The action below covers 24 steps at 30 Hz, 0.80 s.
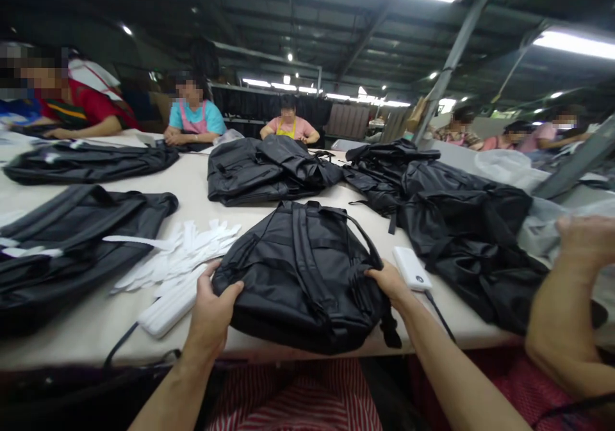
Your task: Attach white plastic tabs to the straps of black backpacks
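Note:
A black backpack (302, 271) lies strap side up at the near edge of the pale table (192, 175). My left hand (211, 309) grips its lower left corner, thumb on top. My right hand (391, 282) holds its right side near the shoulder straps, fingers closed on the fabric. A white power bank (412, 268) with a cable lies just right of my right hand. Another white power bank (168, 309) rests left of my left hand.
White paper tags (182, 255) are scattered left of the backpack. Heaps of black backpacks (269, 168) (461, 226) (72, 239) cover the table. A neighbour's arm (562, 303) reaches in at the right. Several seated people work along the far side.

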Motion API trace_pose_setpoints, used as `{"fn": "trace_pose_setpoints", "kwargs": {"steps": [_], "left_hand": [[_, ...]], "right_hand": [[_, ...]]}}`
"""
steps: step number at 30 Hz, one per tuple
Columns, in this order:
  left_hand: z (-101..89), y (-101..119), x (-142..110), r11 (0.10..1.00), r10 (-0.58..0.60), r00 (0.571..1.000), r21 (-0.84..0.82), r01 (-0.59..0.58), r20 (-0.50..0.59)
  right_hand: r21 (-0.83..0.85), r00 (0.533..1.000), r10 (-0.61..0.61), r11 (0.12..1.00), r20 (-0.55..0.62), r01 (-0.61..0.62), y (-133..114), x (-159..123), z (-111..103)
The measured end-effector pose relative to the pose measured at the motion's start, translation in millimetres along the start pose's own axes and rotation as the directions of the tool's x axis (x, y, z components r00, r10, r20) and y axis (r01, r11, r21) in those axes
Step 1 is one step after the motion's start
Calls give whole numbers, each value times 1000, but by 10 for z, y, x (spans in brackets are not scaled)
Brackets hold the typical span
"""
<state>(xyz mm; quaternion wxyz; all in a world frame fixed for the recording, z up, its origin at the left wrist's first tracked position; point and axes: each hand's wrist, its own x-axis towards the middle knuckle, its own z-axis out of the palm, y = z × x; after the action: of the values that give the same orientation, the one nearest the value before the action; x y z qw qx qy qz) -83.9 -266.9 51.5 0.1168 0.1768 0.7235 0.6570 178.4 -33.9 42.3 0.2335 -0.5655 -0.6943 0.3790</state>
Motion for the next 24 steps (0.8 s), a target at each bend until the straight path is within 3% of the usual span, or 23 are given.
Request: {"fn": "trace_pose_setpoints", "kwargs": {"steps": [2, 5, 8, 10, 12, 14, 17, 19, 21, 24], "left_hand": [[-21, 106, -211, 989, -91, 995, -112, 96, 48], [-206, 93, -485, 956, -255, 950, -97, 275, 182], [-496, -168, -642, 919, -390, 880, 56, 390, 271], [-660, -401, -682, 941, -331, 900, 172, 292, 282], [-753, -572, -680, 932, -256, 922, 327, 156, 292], [-772, -617, -642, 883, -160, 943, 469, 6, 290], [-720, -483, -550, 796, 27, 943, 564, -222, 333], [-682, -361, -497, 765, 60, 905, 563, -314, 422], [-665, -291, -473, 760, 26, 882, 564, -324, 471], [-660, -332, -497, 757, -28, 905, 600, -258, 424]], "right_hand": [[17, 996, -6, 1000, -85, 7, -124, 58, -237], [-42, 984, -72, 997, -160, 66, -120, 26, -511], [-283, 998, -68, 957, 9, 68, 189, -206, -507], [-449, 992, 21, 893, 123, 37, 460, -402, -397], [-511, 986, 60, 859, 154, 27, 652, -543, -293], [-565, 994, -13, 822, 109, 72, 687, -593, -238], [-666, 969, -244, 716, 40, 208, 469, -566, -238], [-677, 928, -354, 655, 118, 337, 231, -570, -264], [-603, 863, -405, 620, 301, 501, -19, -622, -286], [-398, 710, -438, 610, 551, 685, -343, -719, -241]]}}
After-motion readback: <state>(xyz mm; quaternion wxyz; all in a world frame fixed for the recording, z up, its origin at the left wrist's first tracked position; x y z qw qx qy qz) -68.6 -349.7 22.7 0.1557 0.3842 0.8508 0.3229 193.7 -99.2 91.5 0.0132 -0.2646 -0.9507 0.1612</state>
